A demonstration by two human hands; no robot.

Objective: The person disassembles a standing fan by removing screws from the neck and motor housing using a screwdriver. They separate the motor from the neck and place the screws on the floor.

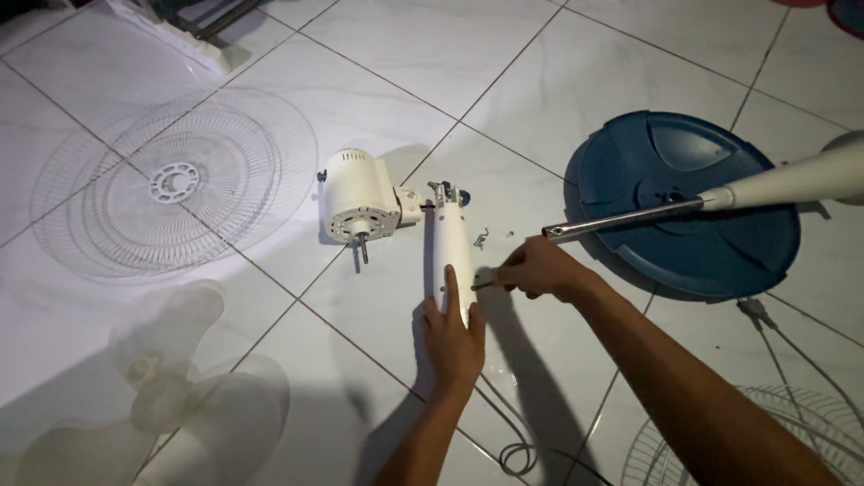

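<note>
A dismantled stand fan lies on the tiled floor. My left hand [454, 335] presses down on the lower end of the white fan neck housing [450, 245], which joins the white motor unit [359, 197] with its shaft pointing toward me. My right hand [536, 268] grips a small screwdriver [484, 283], its tip against the side of the housing. A few small screws [482, 238] lie on the floor just beyond my right hand.
A blue round base [711, 211] lies at right, with a metal pole [621, 219] and white tube across it. Two wire grilles [171, 184] [765, 441], translucent blades [180, 396] and a grey cord [513, 441] lie on the floor.
</note>
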